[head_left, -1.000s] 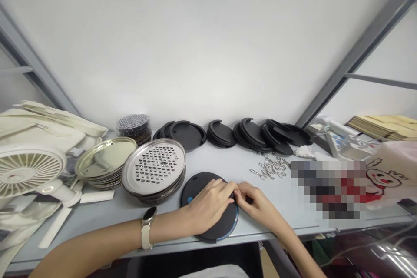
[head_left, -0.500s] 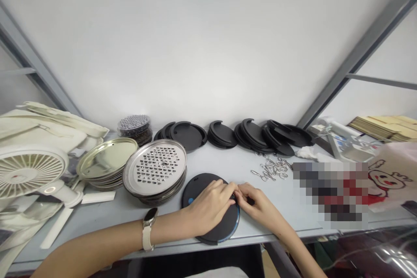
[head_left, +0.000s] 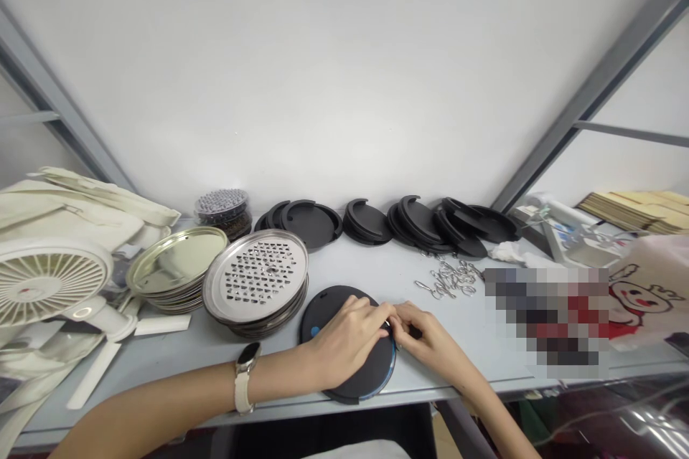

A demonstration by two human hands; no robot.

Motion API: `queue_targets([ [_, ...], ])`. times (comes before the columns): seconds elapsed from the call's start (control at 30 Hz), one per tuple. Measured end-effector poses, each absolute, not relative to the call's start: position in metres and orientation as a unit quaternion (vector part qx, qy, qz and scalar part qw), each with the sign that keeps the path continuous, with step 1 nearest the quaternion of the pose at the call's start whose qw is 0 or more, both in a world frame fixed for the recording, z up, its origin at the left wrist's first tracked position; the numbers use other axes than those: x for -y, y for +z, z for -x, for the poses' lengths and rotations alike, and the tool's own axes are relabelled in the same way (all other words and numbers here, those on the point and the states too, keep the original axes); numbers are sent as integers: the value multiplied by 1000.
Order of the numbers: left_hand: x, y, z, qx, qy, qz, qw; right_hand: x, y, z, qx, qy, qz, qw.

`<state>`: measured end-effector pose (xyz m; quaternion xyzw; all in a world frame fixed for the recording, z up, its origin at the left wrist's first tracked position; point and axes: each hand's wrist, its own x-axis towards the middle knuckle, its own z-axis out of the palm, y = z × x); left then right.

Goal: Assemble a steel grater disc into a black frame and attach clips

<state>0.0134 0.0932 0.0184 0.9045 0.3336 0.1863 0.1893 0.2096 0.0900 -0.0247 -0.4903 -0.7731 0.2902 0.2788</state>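
A round black disc point(head_left: 371, 373) with a blue edge and a blue spot lies near the table's front edge. Across its top rests my left hand point(head_left: 349, 344), its fingers bent and their tips at the disc's right rim. My right hand point(head_left: 425, 341) meets them there, thumb and fingers pinched around a small shiny metal piece point(head_left: 387, 323), mostly hidden. Behind the right hand is a loose pile of small metal clips point(head_left: 449, 278). To the left of the disc stands a stack of silver perforated plates point(head_left: 263, 276).
Gold lids point(head_left: 177, 262) are stacked at the left, beside a white fan point(head_left: 48, 283). Black round holders point(head_left: 369, 221) line the wall. Bristly discs point(head_left: 222, 204) stand at the back left. A printed bag point(head_left: 640, 294) lies at the right.
The fingers of both hands have shifted slightly at the disc's right rim, and a bit of shiny metal shows between them. The disc has stayed in place.
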Motion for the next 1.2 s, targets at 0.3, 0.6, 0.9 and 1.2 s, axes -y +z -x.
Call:
queue_targets([
  [0.3, -94, 7, -15, -376, 262, -832, 313, -89, -21, -205, 762, 287, 507, 281],
  [0.6, -95, 8, -16, -368, 248, -851, 280, -90, -25, -208, 776, 274, 496, 277],
  [0.9, -96, 10, -15, -344, 242, -866, 270, -89, -24, -208, 784, 281, 483, 271],
  [1.2, -96, 10, -14, -341, 245, -862, 284, -86, -19, -208, 788, 289, 474, 267],
])
